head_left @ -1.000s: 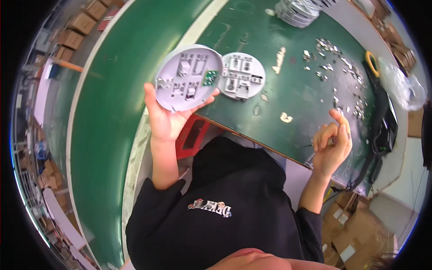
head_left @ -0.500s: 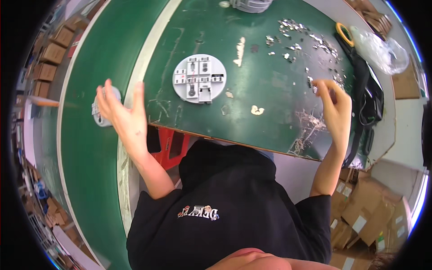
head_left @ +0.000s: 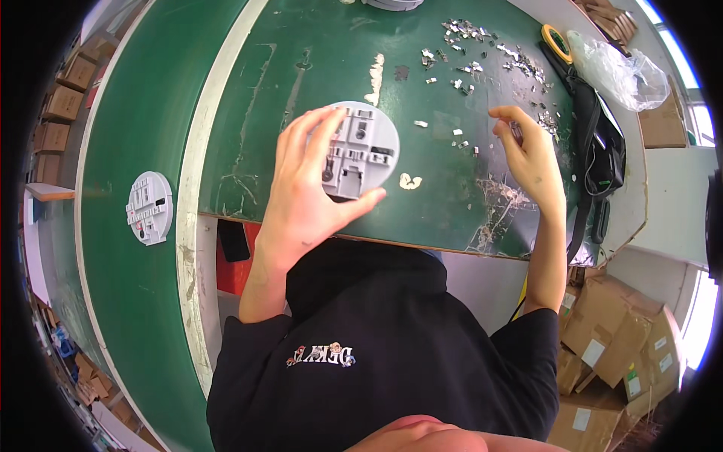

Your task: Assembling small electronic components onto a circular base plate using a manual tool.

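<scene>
On the table, the left hand is spanning a grey disc, its fingers spreading wide over the left half and its thumb lying along the near rim. Half a second ago this hand was reaching over the belt, well apart from the disc; now it is holding it, and the disc is sitting closer to the pale patch on its right. Whether it is touching the table or hanging just above, I cannot tell.

On the belt at left, a second disc is now lying fully in sight, where the hand was partly covering it.

At right, the right hand is curling loosely, thumb and forefinger nearly meeting; I cannot tell if it is gripping anything. A few loose bits are now lying left of it, where bare table was showing. Beyond, metal pieces are lying scattered, and a black pouch is resting farther right.
</scene>
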